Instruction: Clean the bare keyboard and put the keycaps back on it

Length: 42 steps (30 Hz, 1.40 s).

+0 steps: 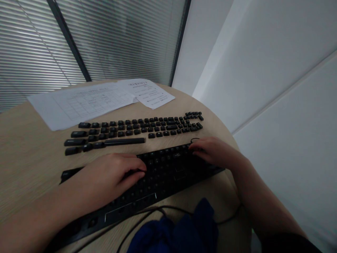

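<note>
A black keyboard lies at a slant on the table, many of its keycaps off and its bare switch area showing. Over its middle, my left hand is closed, thumb and fingertips together by the remaining upper keys; anything between them is hidden. My right hand is at the keyboard's far right end, fingers curled in a pinch at the top row. A thin dark loop shows just beyond its fingertips; whether the hand holds it is unclear. Loose black keycaps lie in rows behind the keyboard, with the long spacebar in front.
Printed papers lie at the back of the round wooden table. A dark blue cloth and a black cable are at the near edge. Window blinds stand behind, a white wall at the right.
</note>
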Each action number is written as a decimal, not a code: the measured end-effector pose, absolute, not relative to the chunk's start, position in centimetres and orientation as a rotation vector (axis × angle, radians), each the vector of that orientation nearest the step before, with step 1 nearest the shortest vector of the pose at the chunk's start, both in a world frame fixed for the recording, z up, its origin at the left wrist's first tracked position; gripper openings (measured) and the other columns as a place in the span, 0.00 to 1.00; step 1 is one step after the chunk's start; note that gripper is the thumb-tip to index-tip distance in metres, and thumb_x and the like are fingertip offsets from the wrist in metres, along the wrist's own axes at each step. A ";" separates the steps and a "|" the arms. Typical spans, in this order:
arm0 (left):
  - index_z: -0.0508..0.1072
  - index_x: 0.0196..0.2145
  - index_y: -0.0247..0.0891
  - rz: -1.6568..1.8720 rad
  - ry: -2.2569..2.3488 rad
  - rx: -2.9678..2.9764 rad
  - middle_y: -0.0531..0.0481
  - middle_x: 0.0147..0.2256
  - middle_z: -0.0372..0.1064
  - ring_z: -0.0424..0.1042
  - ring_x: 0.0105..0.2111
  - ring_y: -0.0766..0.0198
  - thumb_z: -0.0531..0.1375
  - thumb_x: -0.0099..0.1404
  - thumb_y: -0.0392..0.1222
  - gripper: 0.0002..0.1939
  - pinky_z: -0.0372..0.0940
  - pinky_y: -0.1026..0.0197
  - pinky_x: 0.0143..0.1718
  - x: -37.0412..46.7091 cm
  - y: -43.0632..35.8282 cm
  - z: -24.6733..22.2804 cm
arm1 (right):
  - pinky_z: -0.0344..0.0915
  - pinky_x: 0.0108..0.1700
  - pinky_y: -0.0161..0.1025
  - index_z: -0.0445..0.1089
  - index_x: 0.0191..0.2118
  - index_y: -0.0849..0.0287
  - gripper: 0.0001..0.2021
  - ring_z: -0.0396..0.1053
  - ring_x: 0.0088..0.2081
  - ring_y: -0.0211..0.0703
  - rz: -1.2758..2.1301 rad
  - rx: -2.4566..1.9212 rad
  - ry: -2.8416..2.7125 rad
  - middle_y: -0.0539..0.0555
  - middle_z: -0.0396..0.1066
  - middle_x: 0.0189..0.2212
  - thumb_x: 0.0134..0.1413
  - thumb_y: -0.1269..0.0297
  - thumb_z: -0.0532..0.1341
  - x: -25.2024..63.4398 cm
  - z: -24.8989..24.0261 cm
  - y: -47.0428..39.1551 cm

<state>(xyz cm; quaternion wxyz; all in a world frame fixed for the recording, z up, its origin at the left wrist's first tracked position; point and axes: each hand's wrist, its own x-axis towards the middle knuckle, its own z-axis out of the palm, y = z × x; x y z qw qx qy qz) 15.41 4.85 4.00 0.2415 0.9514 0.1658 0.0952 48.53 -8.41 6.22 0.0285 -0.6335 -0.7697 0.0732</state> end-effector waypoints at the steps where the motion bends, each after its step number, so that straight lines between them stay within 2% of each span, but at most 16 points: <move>1: 0.81 0.40 0.48 0.266 0.454 2.601 0.53 0.36 0.81 0.80 0.34 0.58 0.56 0.71 0.47 0.12 0.71 0.57 0.36 15.4 4.9 3.9 | 0.70 0.49 0.46 0.78 0.50 0.58 0.12 0.78 0.44 0.51 0.232 -1.964 -2.372 0.57 0.81 0.43 0.65 0.70 0.60 48.5 6.2 -8.4; 19: 0.82 0.39 0.46 0.201 0.477 2.608 0.50 0.35 0.81 0.80 0.33 0.56 0.56 0.69 0.45 0.13 0.70 0.57 0.35 15.7 4.5 4.8 | 0.69 0.46 0.44 0.79 0.47 0.57 0.11 0.78 0.43 0.50 0.262 -2.075 -2.421 0.57 0.82 0.42 0.64 0.72 0.61 47.4 7.5 -8.1; 31: 0.81 0.39 0.49 0.215 0.477 2.617 0.52 0.34 0.81 0.78 0.32 0.57 0.57 0.70 0.46 0.12 0.68 0.58 0.35 15.2 4.9 4.6 | 0.67 0.40 0.42 0.78 0.39 0.58 0.07 0.77 0.39 0.50 0.200 -2.171 -2.502 0.58 0.80 0.36 0.60 0.74 0.62 46.0 8.5 -7.4; 39: 0.82 0.38 0.48 0.234 0.491 2.635 0.50 0.32 0.80 0.77 0.30 0.57 0.58 0.68 0.46 0.12 0.67 0.58 0.33 15.3 5.2 4.6 | 0.67 0.41 0.42 0.79 0.40 0.58 0.08 0.77 0.38 0.49 0.219 -2.215 -2.458 0.57 0.81 0.35 0.61 0.74 0.62 45.9 8.7 -7.7; 42: 0.82 0.38 0.49 0.238 0.483 2.636 0.50 0.32 0.80 0.77 0.30 0.58 0.58 0.69 0.47 0.12 0.68 0.58 0.33 15.3 5.1 4.6 | 0.68 0.44 0.41 0.79 0.44 0.56 0.10 0.77 0.40 0.47 0.275 -2.133 -2.435 0.55 0.81 0.38 0.62 0.73 0.62 47.3 8.3 -7.9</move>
